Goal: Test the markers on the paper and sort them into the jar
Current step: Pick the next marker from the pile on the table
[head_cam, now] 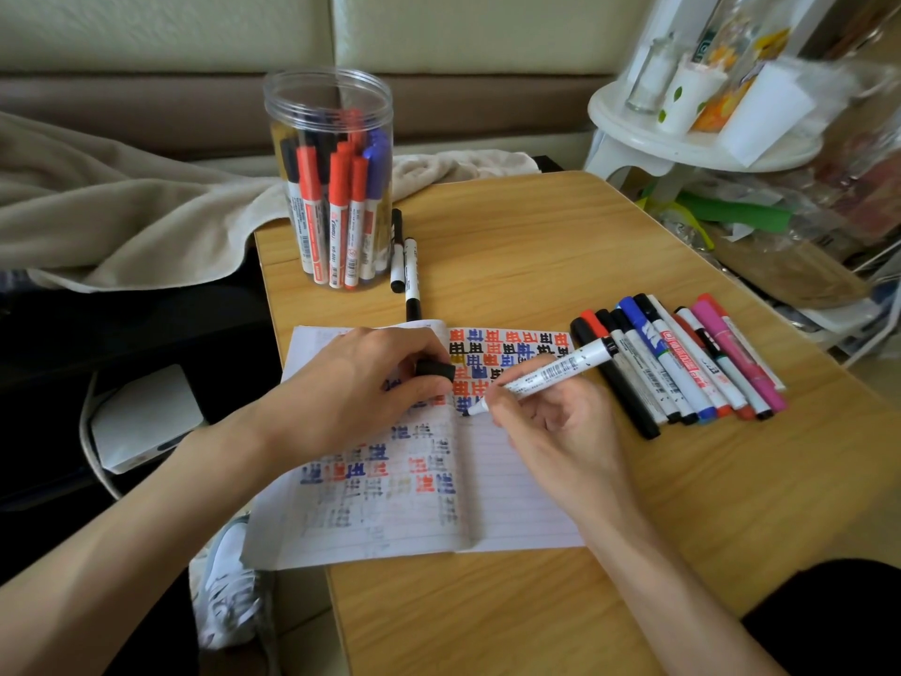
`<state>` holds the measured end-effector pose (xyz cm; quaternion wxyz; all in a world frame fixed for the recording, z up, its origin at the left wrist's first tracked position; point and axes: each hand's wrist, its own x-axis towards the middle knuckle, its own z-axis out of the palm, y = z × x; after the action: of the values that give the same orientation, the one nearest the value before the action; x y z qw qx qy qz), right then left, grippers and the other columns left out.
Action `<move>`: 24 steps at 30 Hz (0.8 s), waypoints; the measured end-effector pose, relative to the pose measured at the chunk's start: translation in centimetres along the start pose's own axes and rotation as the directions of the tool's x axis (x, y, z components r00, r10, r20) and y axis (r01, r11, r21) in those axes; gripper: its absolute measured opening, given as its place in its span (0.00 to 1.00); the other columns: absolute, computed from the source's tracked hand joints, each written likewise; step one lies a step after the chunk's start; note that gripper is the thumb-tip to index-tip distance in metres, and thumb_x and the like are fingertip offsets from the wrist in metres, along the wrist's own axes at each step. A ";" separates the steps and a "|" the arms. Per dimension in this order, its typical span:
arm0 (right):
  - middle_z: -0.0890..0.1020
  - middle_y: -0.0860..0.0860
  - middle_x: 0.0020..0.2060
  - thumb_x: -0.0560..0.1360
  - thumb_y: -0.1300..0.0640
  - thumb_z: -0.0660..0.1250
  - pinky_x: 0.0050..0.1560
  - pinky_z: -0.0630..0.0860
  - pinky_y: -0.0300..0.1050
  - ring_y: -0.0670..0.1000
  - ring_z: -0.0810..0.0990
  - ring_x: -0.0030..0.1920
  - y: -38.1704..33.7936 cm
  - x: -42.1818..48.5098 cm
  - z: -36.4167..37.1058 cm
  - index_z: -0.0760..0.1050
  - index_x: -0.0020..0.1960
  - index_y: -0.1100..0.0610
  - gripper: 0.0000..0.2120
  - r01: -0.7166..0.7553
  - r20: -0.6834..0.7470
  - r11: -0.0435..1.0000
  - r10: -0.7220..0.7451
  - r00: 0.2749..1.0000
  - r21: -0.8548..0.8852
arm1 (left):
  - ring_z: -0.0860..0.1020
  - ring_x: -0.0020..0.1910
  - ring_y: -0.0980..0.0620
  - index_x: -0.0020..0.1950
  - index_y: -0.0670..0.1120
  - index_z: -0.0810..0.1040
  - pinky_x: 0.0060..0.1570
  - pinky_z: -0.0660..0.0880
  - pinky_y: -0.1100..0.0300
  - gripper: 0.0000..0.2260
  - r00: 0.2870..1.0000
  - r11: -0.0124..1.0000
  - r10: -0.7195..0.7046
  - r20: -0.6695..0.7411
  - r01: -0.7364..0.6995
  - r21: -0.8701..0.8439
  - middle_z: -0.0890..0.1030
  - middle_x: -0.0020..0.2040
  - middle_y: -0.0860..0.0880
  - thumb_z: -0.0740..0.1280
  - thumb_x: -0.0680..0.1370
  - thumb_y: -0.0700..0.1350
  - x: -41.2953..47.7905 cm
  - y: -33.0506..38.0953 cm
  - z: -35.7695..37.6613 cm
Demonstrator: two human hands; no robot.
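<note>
Marker [551,374], white barrel: long axis slanted, tip down-left on the paper [512,490], tail up-right — pinched in the curled fingers of the right hand [551,422]. Left hand [361,383] rests on the left page, pinching a black cap [435,369]. Loose markers [682,363] lie packed just right of the paper; jar [331,187], with two black markers [412,275] beside it, stands far-left. Counter [536,236] wood shows open between jar and far-right edge.
</note>
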<state>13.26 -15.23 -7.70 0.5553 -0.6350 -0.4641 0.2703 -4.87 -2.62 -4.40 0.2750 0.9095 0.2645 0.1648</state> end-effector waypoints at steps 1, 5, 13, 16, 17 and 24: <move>0.84 0.49 0.34 0.76 0.62 0.75 0.34 0.76 0.47 0.50 0.78 0.34 0.0 0.0 -0.1 0.82 0.45 0.53 0.05 -0.004 -0.008 1.000 0.004 1.000 0.002 | 0.77 0.46 0.63 0.56 0.54 0.81 0.43 0.70 0.72 0.07 1.000 1.000 0.000 -0.001 0.000 0.000 0.80 0.45 0.63 0.68 0.80 0.53 0.0 0.0 0.0; 0.84 0.49 0.35 0.77 0.61 0.75 0.33 0.74 0.44 0.50 0.78 0.34 0.0 0.0 -0.1 0.82 0.45 0.52 0.05 0.022 0.010 1.000 -0.022 1.000 -0.016 | 0.77 0.46 0.62 0.57 0.54 0.81 0.44 0.71 0.71 0.08 1.000 1.000 0.001 0.001 -0.001 -0.003 0.80 0.46 0.62 0.68 0.80 0.53 -0.1 0.0 -0.1; 0.83 0.48 0.33 0.74 0.62 0.74 0.31 0.72 0.40 0.44 0.77 0.32 -0.4 -0.1 0.1 0.82 0.41 0.51 0.07 0.027 0.036 0.998 -0.025 0.999 -0.049 | 0.77 0.47 0.64 0.57 0.53 0.81 0.44 0.71 0.72 0.08 1.000 1.000 -0.003 0.000 0.003 -0.010 0.80 0.46 0.62 0.68 0.80 0.52 -0.1 0.1 -0.1; 0.83 0.47 0.33 0.74 0.63 0.74 0.32 0.73 0.39 0.45 0.77 0.33 -0.5 -0.1 0.0 0.82 0.42 0.53 0.06 0.013 0.030 0.999 -0.012 0.999 -0.032 | 0.77 0.47 0.65 0.57 0.53 0.81 0.44 0.71 0.72 0.07 1.000 1.000 -0.005 0.000 0.005 -0.014 0.80 0.46 0.63 0.68 0.80 0.52 0.0 0.1 0.0; 0.83 0.48 0.34 0.75 0.63 0.75 0.33 0.74 0.39 0.46 0.78 0.34 -0.4 -0.1 -0.1 0.82 0.43 0.53 0.06 -0.002 0.017 1.000 0.002 1.000 -0.016 | 0.77 0.47 0.66 0.57 0.53 0.81 0.44 0.70 0.72 0.07 1.000 1.000 -0.006 0.000 0.006 -0.015 0.79 0.45 0.64 0.68 0.80 0.52 0.0 0.1 0.0; 0.84 0.51 0.36 0.76 0.59 0.75 0.35 0.74 0.41 0.47 0.78 0.35 0.1 -0.1 -0.1 0.81 0.46 0.53 0.04 -0.001 0.002 0.999 0.001 1.000 -0.043 | 0.76 0.46 0.66 0.56 0.53 0.81 0.44 0.70 0.72 0.07 1.000 1.000 0.003 -0.004 -0.003 -0.008 0.79 0.45 0.64 0.68 0.80 0.52 0.0 0.2 -0.1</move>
<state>13.32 -15.30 -7.81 0.5409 -0.6467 -0.4699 0.2614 -4.86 -2.74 -4.27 0.2778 0.9086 0.2628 0.1679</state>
